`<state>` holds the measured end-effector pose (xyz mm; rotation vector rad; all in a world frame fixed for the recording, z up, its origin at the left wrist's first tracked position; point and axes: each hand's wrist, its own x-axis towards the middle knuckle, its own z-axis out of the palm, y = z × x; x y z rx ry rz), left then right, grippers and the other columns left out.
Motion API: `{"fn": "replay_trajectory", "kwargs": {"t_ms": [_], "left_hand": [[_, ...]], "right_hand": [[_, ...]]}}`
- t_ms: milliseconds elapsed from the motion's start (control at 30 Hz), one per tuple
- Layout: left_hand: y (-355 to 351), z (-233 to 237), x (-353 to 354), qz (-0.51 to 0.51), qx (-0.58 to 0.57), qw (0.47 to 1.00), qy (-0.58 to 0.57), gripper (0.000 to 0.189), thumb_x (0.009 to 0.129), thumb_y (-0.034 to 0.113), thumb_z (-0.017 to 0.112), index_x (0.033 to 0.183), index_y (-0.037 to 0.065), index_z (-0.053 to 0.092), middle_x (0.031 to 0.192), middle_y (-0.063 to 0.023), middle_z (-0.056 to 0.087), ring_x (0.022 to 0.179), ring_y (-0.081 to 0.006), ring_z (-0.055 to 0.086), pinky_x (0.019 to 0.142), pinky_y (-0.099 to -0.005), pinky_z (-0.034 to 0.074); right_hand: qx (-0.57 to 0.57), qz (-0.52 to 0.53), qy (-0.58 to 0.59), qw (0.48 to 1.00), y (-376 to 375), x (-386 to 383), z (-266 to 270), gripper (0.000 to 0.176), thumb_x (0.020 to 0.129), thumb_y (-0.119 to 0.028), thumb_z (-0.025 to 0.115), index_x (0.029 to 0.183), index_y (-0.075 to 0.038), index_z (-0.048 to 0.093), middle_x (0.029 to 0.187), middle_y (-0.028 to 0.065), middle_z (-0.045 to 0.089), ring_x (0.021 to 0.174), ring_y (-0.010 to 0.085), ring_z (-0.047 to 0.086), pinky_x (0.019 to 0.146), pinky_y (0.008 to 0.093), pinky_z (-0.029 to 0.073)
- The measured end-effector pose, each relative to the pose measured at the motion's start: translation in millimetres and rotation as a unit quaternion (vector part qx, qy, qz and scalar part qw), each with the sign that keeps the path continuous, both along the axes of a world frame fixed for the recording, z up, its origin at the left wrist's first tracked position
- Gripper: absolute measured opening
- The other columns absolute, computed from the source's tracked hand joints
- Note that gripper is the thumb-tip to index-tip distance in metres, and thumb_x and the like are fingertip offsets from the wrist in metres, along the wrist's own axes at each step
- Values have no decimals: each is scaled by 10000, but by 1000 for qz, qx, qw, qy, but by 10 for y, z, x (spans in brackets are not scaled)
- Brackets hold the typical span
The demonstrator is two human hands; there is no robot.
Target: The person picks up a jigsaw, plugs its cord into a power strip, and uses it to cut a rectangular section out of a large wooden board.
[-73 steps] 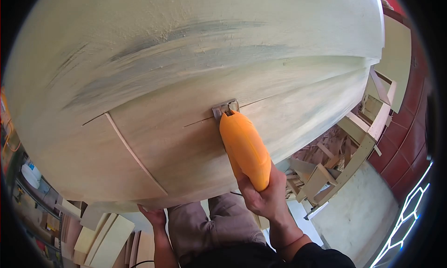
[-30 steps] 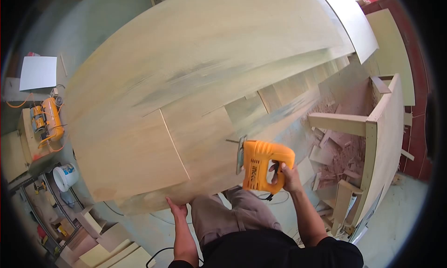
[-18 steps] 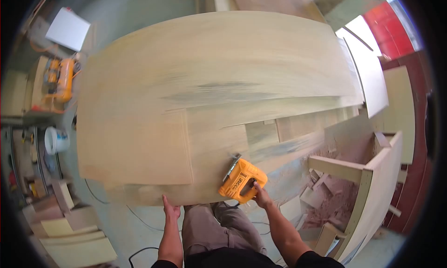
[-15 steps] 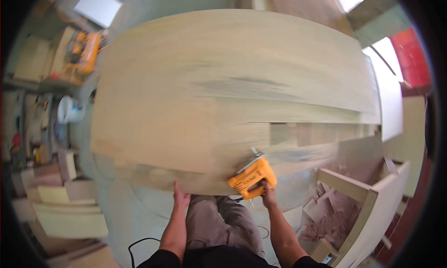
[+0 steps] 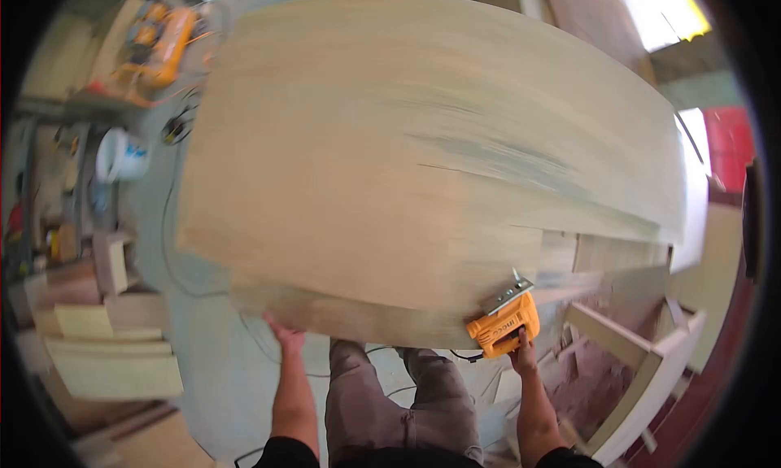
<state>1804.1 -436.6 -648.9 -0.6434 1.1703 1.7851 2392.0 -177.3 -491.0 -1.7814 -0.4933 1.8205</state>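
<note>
A large pale plywood sheet point(image 5: 325, 159) lies in front of me, with a cut line and an opening with darker surfaces toward its right front. My right hand point(image 5: 525, 354) is wrapped round the handle of an orange jigsaw point(image 5: 506, 326). The saw is tilted onto its side near the front edge, its metal base plate and blade showing and pointing away from me. At the front left edge of the sheet is my left hand point(image 5: 286, 336), its thumb on the edge and the other fingers partly hidden and blurred. It appears to grip the sheet.
An orange machine point(image 5: 169, 49) stands at the upper left, with a white bucket point(image 5: 122, 155) below it. Wood offcuts point(image 5: 114, 370) are stacked at left. A wooden frame point(image 5: 651, 370) with scraps stands at right. A cable point(image 5: 175, 256) runs over the floor.
The jigsaw in my right hand has moved to the right along the front edge. My left hand has shifted left along the sheet. The view has also shifted.
</note>
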Motion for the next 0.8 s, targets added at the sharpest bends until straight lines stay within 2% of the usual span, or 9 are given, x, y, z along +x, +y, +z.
{"fn": "replay_trajectory", "kwargs": {"t_ms": [67,133,167,233,433,567,700,767,800], "left_hand": [[269,425,-361,47,-56,991,-112,775,938,718,326,1468,157,392,1457,-55,470,1296,-303,455,1072,-495,393],[107,250,-393,22,-95,991,-94,769,951,704,297,1472,146,386,1464,-51,461,1303,-296,447,1089,-473,382],[98,320,-401,9,-46,995,-83,763,958,691,280,1475,139,380,1481,-51,442,1314,-290,437,1107,-473,366],[144,567,-490,8,-132,988,-81,804,950,710,249,1494,127,350,1527,-63,388,1364,-311,391,1142,-488,326],[868,1408,-466,-41,-46,994,-88,837,952,715,176,1524,115,293,1574,-73,309,1439,-331,280,1192,-488,218],[1286,1531,-481,-75,-82,993,-45,818,964,697,181,1526,113,288,1585,-62,288,1447,-305,273,1202,-474,189],[2086,1498,-444,-106,-180,977,44,743,1000,631,229,1506,96,331,1565,-62,335,1429,-291,316,1185,-467,244],[2479,1425,-253,-115,-134,983,54,744,995,641,236,1510,112,323,1566,-57,335,1430,-289,319,1185,-486,242],[2656,1355,-150,-133,-89,986,40,736,997,637,221,1507,118,328,1557,-62,349,1418,-303,340,1176,-500,264]], "right_hand": [[-30,-34,-15,999,-48,103,-82,367,961,-359,623,1229,-118,557,1129,28,636,1002,195,649,813,406,576],[-34,-67,-26,997,-110,87,-64,354,958,-326,629,1233,-113,562,1127,21,636,1013,192,638,817,410,567],[-32,-86,-21,996,-100,44,-81,349,957,-308,632,1236,-111,562,1125,17,636,1018,189,634,815,409,566],[-21,-110,-21,993,-116,-62,-102,341,954,-282,634,1239,-110,561,1117,15,640,1004,184,636,814,409,566],[23,-165,-34,985,141,-217,6,317,948,-215,632,1246,-138,560,1108,-8,629,990,141,621,776,374,570],[117,-143,-108,977,411,-142,-179,309,913,-215,684,1179,-83,599,1027,-9,629,846,80,572,630,263,498],[138,-138,-174,965,1165,79,-122,174,911,-210,683,1047,-102,678,870,-41,630,696,89,561,573,275,473],[103,-237,-105,960,1398,-46,240,240,938,-243,642,1134,-104,640,950,-10,608,774,149,612,761,348,558],[125,-294,-21,947,1461,51,148,212,942,-217,628,1117,-99,639,900,7,619,733,162,622,701,353,563]]}}
